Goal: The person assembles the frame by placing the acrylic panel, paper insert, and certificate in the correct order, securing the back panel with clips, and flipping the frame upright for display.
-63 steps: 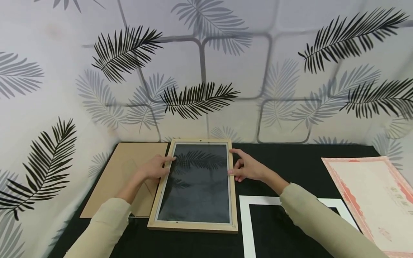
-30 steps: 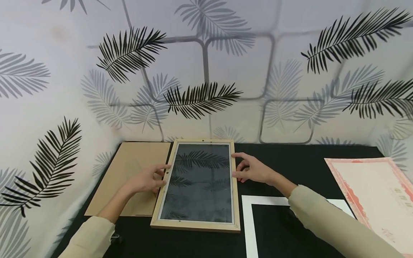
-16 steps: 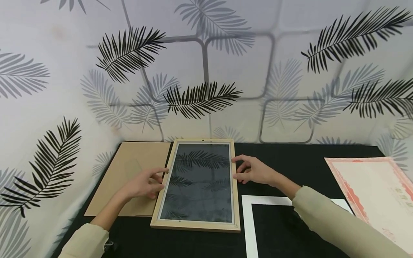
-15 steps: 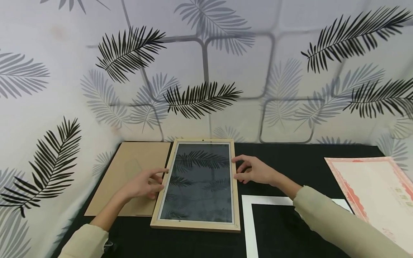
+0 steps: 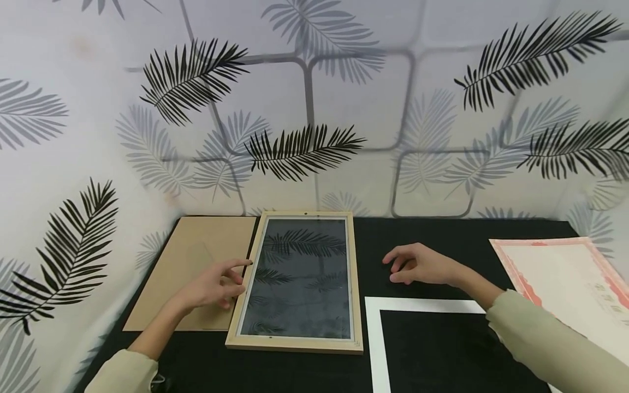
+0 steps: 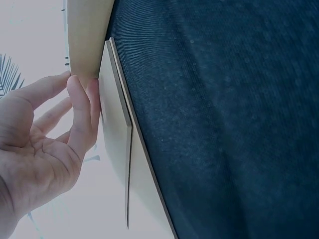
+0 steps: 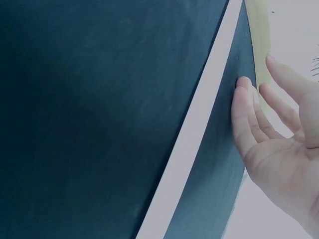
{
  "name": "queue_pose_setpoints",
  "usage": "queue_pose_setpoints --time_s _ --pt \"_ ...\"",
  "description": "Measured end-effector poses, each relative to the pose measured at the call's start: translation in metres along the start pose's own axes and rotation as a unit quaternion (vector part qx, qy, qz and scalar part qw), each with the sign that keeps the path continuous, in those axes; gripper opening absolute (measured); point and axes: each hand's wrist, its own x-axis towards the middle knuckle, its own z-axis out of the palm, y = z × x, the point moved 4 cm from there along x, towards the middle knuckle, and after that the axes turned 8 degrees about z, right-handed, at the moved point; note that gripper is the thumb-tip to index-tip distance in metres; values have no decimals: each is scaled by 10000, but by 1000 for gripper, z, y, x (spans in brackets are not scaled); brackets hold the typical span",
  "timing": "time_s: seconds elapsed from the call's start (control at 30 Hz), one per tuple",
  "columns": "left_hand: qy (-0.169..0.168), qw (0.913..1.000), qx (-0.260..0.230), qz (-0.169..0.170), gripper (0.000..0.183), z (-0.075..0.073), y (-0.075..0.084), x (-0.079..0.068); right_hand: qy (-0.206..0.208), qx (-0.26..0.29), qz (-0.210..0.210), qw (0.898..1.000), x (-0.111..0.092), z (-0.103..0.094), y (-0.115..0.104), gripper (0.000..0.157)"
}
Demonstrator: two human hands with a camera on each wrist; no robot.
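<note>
— Black cloth (image 5: 442, 229) is spreading wide, and a glossy-paned wooden picture frame (image 5: 295, 343) is lying on it, between the hands!
— Brown board (image 5: 196, 245) is sitting at its left, white mat (image 5: 377, 349) at its right!
— And those hands?
— Left hand (image 5: 211, 286) is touching the frame's left side, index and thumb apart; right hand (image 5: 427, 265) is hovering over the cloth, away from the frame, fingers loosely bent!

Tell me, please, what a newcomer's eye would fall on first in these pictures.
Probably the frame, lying near the middle of the black cloth, its dark pane mirroring the leafy backdrop behind. Next, perhaps, the left hand at its left edge and the right hand apart from it, then the red-bordered sheet at far right.
</note>
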Motion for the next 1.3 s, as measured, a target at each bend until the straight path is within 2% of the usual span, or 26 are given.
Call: queue_pose_setpoints --time_s 0.23,0.43,0.63,0.87,1.1,1.3 --pt "-21 10000 -70 -15 62 0 3 -1 -318 -276 -292 9987 -22 -8 5 33" --pt "-88 10000 -39 22 61 0 3 0 -482 -470 -258 9974 -40 -9 10 30" --pt "-75 10000 -59 -12 61 0 3 -1 -426 -756 -442 9952 -53 -9 17 33" --pt "-87 9998 -184 -16 62 0 3 -1 -255 -880 -366 9951 -60 -8 19 34" --pt "-59 9998 -162 -95 62 0 1 -1 -123 -998 -316 9944 -59 -6 16 24" --pt "-2 9997 -193 -179 62 0 0 -1 -105 -1187 -197 9927 -56 -5 15 23"
